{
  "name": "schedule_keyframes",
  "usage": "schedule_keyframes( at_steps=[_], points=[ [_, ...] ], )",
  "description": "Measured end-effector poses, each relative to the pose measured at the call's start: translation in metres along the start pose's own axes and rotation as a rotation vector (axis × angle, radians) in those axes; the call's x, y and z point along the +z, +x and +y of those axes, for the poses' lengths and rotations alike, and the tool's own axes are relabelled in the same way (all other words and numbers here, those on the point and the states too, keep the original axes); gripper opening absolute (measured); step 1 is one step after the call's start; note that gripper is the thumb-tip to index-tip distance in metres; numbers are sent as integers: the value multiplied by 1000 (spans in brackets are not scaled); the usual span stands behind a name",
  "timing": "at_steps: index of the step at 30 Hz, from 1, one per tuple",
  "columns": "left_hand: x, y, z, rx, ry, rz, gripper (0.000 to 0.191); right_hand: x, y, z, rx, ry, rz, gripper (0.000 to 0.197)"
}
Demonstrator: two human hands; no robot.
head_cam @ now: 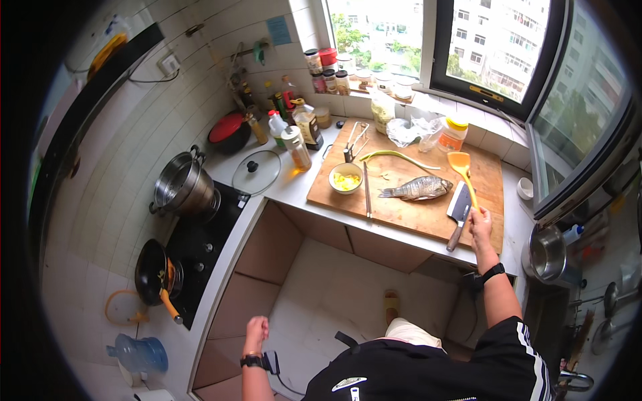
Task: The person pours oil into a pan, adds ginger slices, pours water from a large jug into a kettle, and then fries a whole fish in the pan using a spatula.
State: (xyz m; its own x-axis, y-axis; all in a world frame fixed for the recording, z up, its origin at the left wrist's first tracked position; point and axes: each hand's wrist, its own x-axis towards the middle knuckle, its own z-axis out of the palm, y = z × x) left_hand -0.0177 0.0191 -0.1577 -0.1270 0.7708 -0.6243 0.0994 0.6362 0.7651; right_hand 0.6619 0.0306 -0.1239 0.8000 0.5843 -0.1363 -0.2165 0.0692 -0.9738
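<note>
My right hand [480, 225] grips the handle of a yellow spatula [459, 161], held over the right side of a wooden cutting board [331, 200]. Just beside that hand a cleaver [458, 201] lies flat, its handle towards me. A whole scaled fish [421, 188] rests on the board to the left of the blade. Further left are a pair of chopsticks [368, 190] and a bowl [346, 170] of yellow food pieces. Green onion stalks [396, 154] lie behind the fish. My left hand [257, 330] hangs loosely curled beside the lower cabinets, with nothing visible in it.
On the stove [220, 215] at left stand a steel steamer pot [181, 183] and a black frying pan [150, 273] with food. A glass lid [257, 172] and an oil bottle [297, 150] sit between stove and board. An opened window sash [577, 110] juts over the right counter.
</note>
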Motion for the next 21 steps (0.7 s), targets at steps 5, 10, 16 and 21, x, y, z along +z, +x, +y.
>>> schedule_keyframes(
  at_steps=[5,10,16,21],
  points=[
    [132,34,123,167,47,-197,12,-51,59,29,-49,-38,142,30],
    [274,44,201,205,120,-398,9,-90,100,59,-28,-19,248,32],
    [372,58,230,275,159,-599,13,-98,100,94,-1,-159,209,32],
    [401,69,235,260,204,-651,13,-98,91,93,-31,-611,129,30]
  ],
)
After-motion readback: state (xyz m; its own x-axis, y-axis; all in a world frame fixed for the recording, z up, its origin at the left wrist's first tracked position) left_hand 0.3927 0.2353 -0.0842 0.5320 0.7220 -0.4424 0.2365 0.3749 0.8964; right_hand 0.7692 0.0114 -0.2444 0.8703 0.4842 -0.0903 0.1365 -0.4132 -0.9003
